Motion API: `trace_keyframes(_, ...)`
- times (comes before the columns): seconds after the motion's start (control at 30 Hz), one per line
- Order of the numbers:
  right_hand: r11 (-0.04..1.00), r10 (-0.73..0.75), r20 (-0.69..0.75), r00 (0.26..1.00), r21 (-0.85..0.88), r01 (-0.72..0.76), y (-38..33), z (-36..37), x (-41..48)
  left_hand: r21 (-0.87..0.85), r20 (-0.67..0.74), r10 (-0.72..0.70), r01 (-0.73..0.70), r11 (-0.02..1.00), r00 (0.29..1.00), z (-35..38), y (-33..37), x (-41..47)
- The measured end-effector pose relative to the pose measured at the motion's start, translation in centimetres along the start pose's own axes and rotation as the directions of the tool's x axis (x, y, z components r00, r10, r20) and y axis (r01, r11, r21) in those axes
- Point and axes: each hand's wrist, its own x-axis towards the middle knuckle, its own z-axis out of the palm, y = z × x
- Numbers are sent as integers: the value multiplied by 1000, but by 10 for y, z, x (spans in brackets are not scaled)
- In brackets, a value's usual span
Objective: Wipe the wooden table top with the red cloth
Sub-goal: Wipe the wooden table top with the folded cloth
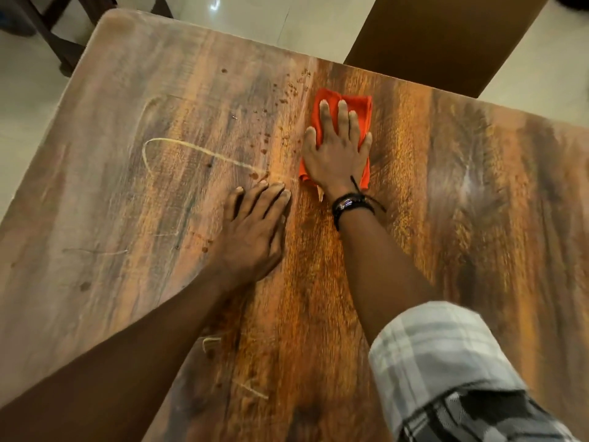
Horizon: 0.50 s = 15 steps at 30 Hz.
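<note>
Nearest: one rolled plaid sleeve (446,362) on the right arm. Two bare forearms stretched forward over one wooden table top (478,202). Left hand (251,231) lay flat, palm down, fingers straight and close together, holding nothing, near the table's middle. Just beyond, to its right, dark wristbands (349,204) circled the right wrist; number unclear. Right hand (338,154) was spread wide, palm down, straight fingers pressing one red cloth (361,106) against the wood. The folded cloth showed past the fingertips and beside the palm, toward the far edge. Left of it, scattered small brown spots (288,90); one pale looped streak (191,146) farther left. Past the table: one brown panel (439,36), dark furniture legs (47,30), pale floor.
</note>
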Motion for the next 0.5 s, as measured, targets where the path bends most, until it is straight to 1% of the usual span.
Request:
trace_keyframes(0.1, 1000, -5, -1, 1000, 21, 5, -3, 7, -67, -17, 38, 3, -3, 1000, 999, -9, 0, 0)
trace_keyframes(0.2, 1000, -26, -93, 995, -2, 26, -1, 17, -170, -9, 68, 52, -52, 999, 996, -22, 1, -13)
trace_keyframes(0.27, 1000, -30, -113, 993, -6, 29, 4, 23, -250, 6, 48, 80, -80, 997, 996, -27, 3, -32)
trace_keyframes(0.33, 1000, -14, -47, 999, -23, 13, 9, 25, -331, -3, 24, 95, -95, 995, 995, -26, 7, -61)
trace_keyframes(0.4, 999, 1, 19, 1000, -36, -1, 14, 29, -404, -67, -4, 115, -115, 991, 993, -20, 10, -93)
trace_keyframes(0.43, 999, 6, 28, 1000, -47, -4, 17, 31, -430, -108, -8, 112, -112, 988, 994, -17, 9, -105)
trace_keyframes(0.5, 997, 18, 35, 999, -80, -15, 18, 36, -456, -157, 2, 99, -97, 983, 995, -14, 5, -117)
